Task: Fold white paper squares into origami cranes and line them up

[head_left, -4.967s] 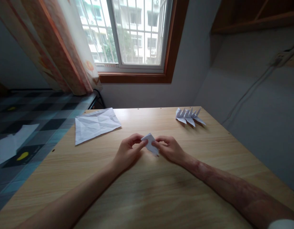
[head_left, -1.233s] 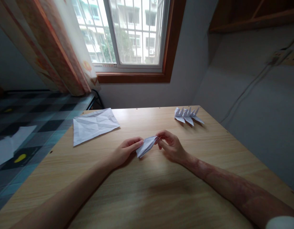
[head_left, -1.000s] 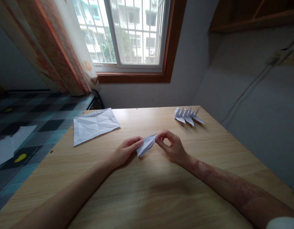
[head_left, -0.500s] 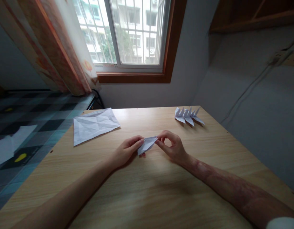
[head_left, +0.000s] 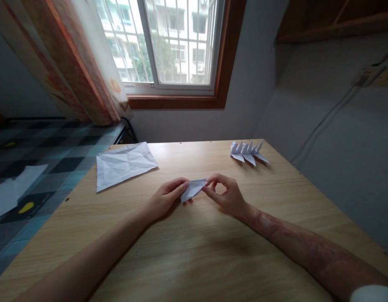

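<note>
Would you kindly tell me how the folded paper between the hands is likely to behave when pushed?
The paper is probably light, as the left hand and right hand just pinch it. Folded small, it may be stiffer than the sheet spread on the table. Being angular, it should hardly roll.

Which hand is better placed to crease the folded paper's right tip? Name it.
Probably the right hand: it pinches the folded paper there, while the left hand grips farther left.
</note>
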The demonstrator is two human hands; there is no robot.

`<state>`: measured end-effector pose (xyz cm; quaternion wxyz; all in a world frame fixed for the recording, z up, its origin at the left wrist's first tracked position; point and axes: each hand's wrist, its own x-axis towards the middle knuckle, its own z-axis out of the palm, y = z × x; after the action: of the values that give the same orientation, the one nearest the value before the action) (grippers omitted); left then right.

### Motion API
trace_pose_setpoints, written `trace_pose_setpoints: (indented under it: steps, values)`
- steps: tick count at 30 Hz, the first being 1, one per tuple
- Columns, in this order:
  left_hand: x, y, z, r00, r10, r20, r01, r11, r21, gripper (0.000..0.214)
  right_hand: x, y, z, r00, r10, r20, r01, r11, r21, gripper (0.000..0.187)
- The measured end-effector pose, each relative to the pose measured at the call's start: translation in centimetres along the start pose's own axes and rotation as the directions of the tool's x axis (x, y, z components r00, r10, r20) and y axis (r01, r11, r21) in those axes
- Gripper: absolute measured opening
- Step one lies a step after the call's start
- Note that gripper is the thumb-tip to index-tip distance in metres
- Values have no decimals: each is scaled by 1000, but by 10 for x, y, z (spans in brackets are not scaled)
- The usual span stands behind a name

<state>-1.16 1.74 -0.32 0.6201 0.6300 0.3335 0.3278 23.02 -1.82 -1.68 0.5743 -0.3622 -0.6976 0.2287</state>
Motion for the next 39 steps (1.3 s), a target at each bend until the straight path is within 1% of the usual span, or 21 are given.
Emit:
trace_pose_setpoints:
  steps: [5,9,13,17,23,26,29,32,34,37,39]
  values:
    - [0,0,1,1000,-6,-13,6,999,-39,41,1,2,-1,1000,23,-10,-23,1000,6,15]
    - [2,-4,1,1000,-9,-4,9,997,-79,43,0,6,-1,1000,25,-1,-24,997,73,14]
    - [2,-7,-1,1000,-19,4,19,998,-67,43,-2,12,0,998,53,27,-56,988,141,12]
    - [1,-5,-2,1000,0,28,1,999,-45,41,-4,17,-1,995,79,58,-87,983,161,10]
    - [-2,3,3,997,-11,79,7,999,47,41,-7,18,1,991,111,71,-122,976,182,9]
    - [-3,4,3,996,-15,88,4,993,121,42,-6,16,2,993,97,65,-107,975,194,11]
    - [-3,4,0,997,-2,77,-14,978,207,44,-5,13,1,992,83,97,-99,980,170,11]
    - [-4,4,-1,999,8,53,-21,966,257,45,-3,10,-1,986,92,136,-112,983,143,7]
    - [-5,5,0,999,4,44,-15,969,246,45,-2,8,-1,980,109,165,-130,983,126,8]
    - [-5,5,3,999,-32,37,26,986,167,48,-1,9,0,965,168,200,-194,973,121,11]
    - [-4,5,4,998,-51,38,46,992,119,49,0,13,2,960,212,182,-239,961,141,10]
